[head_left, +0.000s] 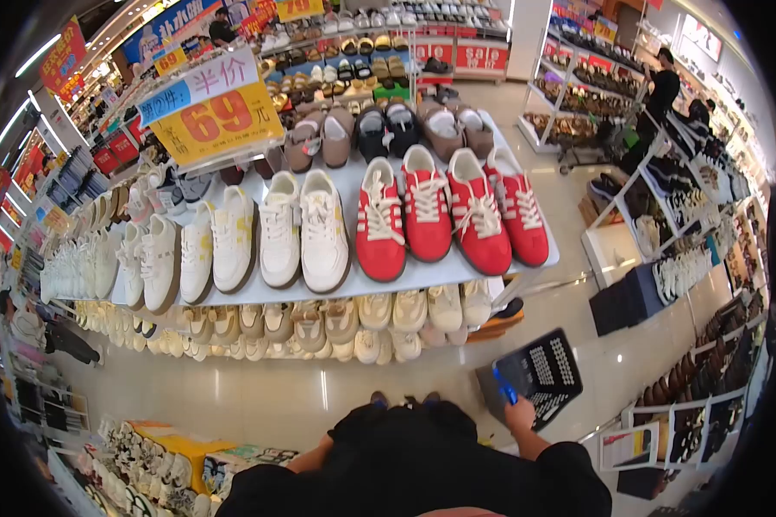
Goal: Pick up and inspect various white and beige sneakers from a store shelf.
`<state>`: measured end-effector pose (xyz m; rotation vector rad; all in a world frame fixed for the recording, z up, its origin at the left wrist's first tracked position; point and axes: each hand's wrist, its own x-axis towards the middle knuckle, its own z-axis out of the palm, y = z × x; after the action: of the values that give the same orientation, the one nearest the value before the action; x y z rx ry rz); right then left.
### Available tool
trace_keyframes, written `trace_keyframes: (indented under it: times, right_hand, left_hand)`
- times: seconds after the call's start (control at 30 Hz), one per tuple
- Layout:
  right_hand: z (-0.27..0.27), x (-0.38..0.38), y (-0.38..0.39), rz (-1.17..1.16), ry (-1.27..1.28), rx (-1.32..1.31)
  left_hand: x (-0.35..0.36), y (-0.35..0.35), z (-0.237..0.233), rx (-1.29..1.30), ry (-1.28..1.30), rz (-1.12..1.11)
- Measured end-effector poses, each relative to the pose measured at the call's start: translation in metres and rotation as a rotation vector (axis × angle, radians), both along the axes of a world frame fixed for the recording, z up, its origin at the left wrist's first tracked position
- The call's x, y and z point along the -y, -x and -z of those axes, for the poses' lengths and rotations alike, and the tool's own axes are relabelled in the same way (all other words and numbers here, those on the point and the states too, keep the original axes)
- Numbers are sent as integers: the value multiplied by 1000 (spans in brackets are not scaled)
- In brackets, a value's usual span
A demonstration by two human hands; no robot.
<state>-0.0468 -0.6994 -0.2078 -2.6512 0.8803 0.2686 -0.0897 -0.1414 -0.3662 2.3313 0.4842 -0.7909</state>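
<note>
Here's your black perforated plastic shopping basket (550, 370), out at your right over glossy beige floor tiles (276, 388), your right hand (519, 416) curled around its blue handle (505, 385). Left hand's hidden; can't tell its fingers. Ahead, a white display table (349, 179) bears red lace-up sneakers (427, 228), white ones (321, 246) alongside; shoe racks beyond.

The only view looks from the person's head, forward and steeply down, its wide round frame darkening at the corners. The black-clothed torso (414, 461) is closest, at the near middle; the basket (556, 370) shows from above at the near right, and the worktop (428, 274) crosses the centre farther off.
</note>
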Motion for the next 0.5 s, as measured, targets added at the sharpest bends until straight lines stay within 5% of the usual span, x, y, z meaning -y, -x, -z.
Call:
trace_keyframes:
  times: [0.23,0.3,0.43,0.5]
  right_hand:
    - [3,0,-14,15,84,29]
    - [3,3,-20,21,85,24]
    - [-7,8,-38,71,10,69]
    - [-17,4,-49,-34,-67,278]
  left_hand:
    - [-51,7,33,232,77,-50]
    - [-45,-13,5,215,34,-130]
    - [-34,-67,-12,6,356,-498]
    - [-12,-99,-44,-15,426,-554]
